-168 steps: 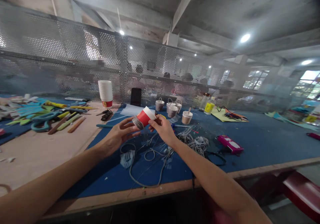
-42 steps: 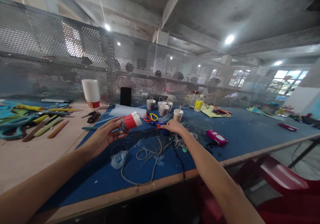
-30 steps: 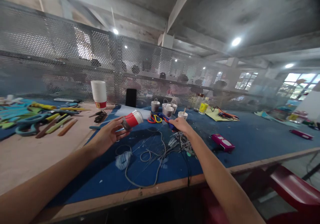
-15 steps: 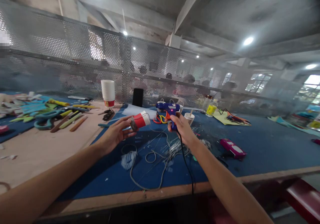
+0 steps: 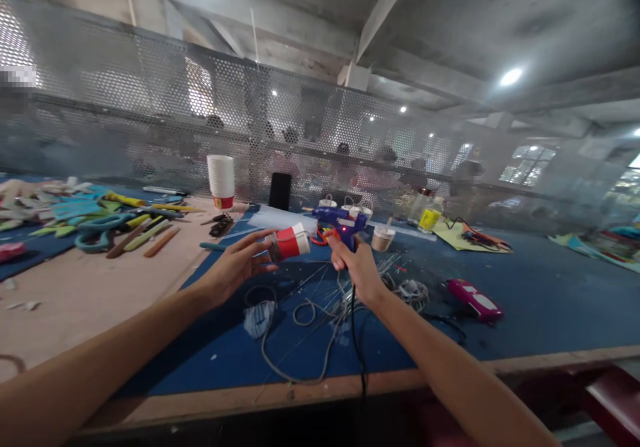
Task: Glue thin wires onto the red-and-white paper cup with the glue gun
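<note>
My left hand (image 5: 243, 264) is closed around the base end of a red and white paper cup (image 5: 294, 242). The cup lies on its side in the air, its white rim facing right, with grey cord wound round the base end. In my right hand (image 5: 359, 266) is a blue glue gun (image 5: 337, 218), held by its handle with a small red light lit. Its nozzle points left, just above and beyond the cup's rim. A loose grey cord (image 5: 296, 382) curls over the blue mat below, beside clear thin sticks (image 5: 333, 304).
Stacked paper cups (image 5: 221, 175) and a black phone (image 5: 281, 191) stand at the back. Scissors (image 5: 103, 230) and wooden-handled tools lie left. Rightward are a small tub (image 5: 383, 238), a yellow-labelled bottle (image 5: 430, 216) and a magenta glue gun (image 5: 474, 299). A perforated metal screen (image 5: 175, 114) runs behind.
The glue gun has come slightly left and down towards the cup. The cup has tipped a little nearer level. The whole view has shifted slightly.
</note>
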The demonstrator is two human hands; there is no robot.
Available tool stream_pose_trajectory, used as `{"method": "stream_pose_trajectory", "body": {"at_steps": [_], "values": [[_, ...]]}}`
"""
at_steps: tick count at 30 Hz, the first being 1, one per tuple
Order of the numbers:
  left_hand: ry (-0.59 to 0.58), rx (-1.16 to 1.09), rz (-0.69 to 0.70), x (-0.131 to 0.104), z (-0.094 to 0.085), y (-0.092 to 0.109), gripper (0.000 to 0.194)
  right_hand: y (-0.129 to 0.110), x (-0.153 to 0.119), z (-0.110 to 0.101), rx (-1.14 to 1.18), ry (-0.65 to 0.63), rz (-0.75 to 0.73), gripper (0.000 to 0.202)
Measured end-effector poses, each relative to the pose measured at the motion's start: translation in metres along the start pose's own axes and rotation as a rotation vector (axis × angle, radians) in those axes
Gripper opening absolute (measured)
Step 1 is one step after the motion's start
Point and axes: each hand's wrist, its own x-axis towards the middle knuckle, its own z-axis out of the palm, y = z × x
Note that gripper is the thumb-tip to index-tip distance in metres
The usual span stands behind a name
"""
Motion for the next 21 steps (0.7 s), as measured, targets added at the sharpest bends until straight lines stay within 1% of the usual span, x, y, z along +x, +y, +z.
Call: {"method": "stream_pose_trajectory", "body": {"at_steps": [3,6,9,11,15,19,21], "values": [[-0.058,0.02,-0.01,-0.003,0.003,0.001,0.044,0.006,0.005,-0.003,0.052,0.054,-0.011,0.043],[-0.095,0.056,-0.011,-0.006,0.006,0.003,0.04,0.016,0.009,-0.006,0.053,0.008,0.043,0.05],[-0.072,0.105,0.013,-0.007,0.007,0.004,0.039,0.026,0.011,-0.006,0.018,-0.021,0.059,0.052],[-0.046,0.141,0.04,-0.007,0.007,0.004,0.039,0.028,0.01,-0.005,0.048,-0.024,0.085,0.05],[-0.002,0.164,0.085,-0.007,0.009,0.004,0.041,0.018,0.005,0.001,0.194,-0.083,0.173,0.046],[0.05,0.099,0.094,-0.007,0.012,0.006,0.045,0.005,-0.002,0.006,0.267,-0.208,0.186,0.041],[0.042,0.05,0.105,-0.006,0.011,0.008,0.047,0.003,-0.004,0.005,0.283,-0.223,0.171,0.04]]}}
